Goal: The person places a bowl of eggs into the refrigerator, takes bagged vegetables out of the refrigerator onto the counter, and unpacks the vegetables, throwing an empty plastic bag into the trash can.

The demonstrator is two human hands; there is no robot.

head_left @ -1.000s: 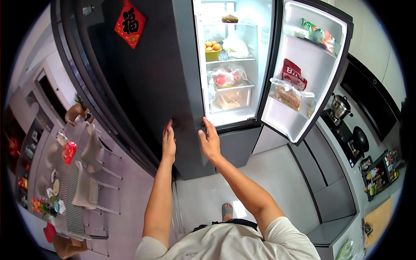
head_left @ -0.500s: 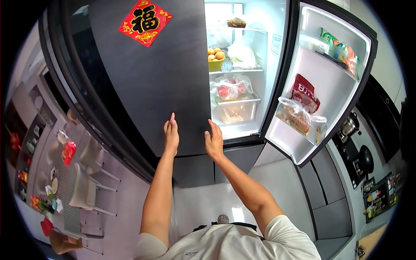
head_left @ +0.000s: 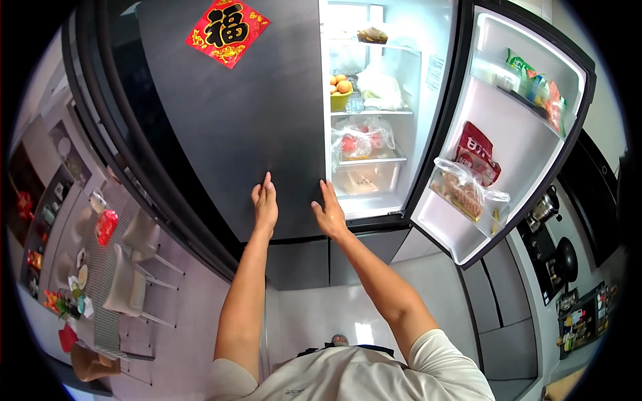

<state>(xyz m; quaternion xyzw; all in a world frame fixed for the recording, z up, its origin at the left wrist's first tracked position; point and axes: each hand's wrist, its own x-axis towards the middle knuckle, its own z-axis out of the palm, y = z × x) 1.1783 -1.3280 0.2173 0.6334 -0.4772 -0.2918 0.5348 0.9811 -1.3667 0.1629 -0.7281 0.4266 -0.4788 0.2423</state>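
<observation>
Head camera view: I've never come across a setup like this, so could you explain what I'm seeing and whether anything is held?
There is no machine here, just two bare hands. The camera is worn on the head, looking forward and down past the arms, so left and right are the wearer's own. The left hand is at the closed dark door of a fridge; the right hand is by that door's edge. Both are open and hold nothing; whether they touch the door is hard to tell. Inside are a yellow-green bowl of round orange items and plastic bags. The open door holds a red packet.
</observation>
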